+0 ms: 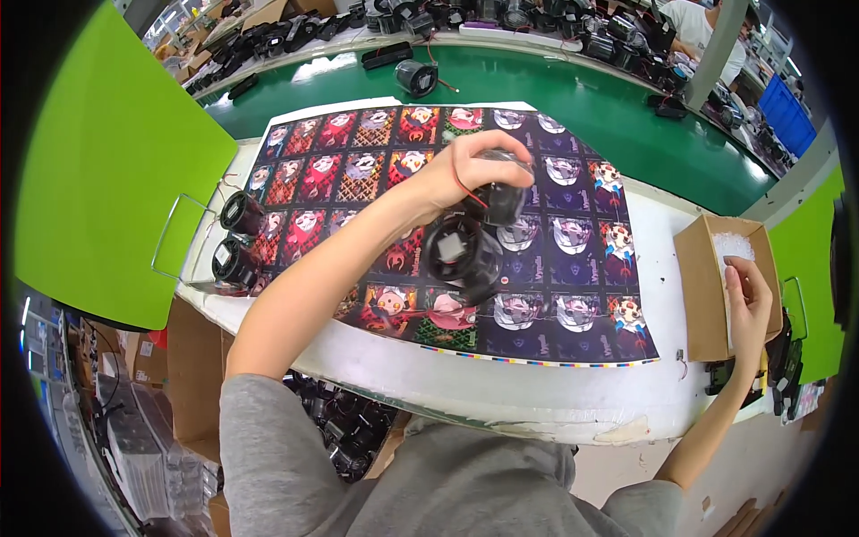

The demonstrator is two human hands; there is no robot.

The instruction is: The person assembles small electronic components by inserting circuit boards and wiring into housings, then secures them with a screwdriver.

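My left hand is wrapped over the top of a clear-and-black cylindrical housing with a thin red wire trailing from it. Just below it, a second cylindrical housing lies on its side on the printed sheet, its black end with a pale square part facing me. On the right, my right hand reaches into a cardboard box of small whitish, translucent pieces. Its thumb and fingertips are drawn together there; what they pinch, if anything, is too small to make out.
A sheet printed with cartoon cards covers much of the white table. Two more black housings stand at its left edge. Beyond runs a green conveyor belt with a loose housing. Another person is at the far right.
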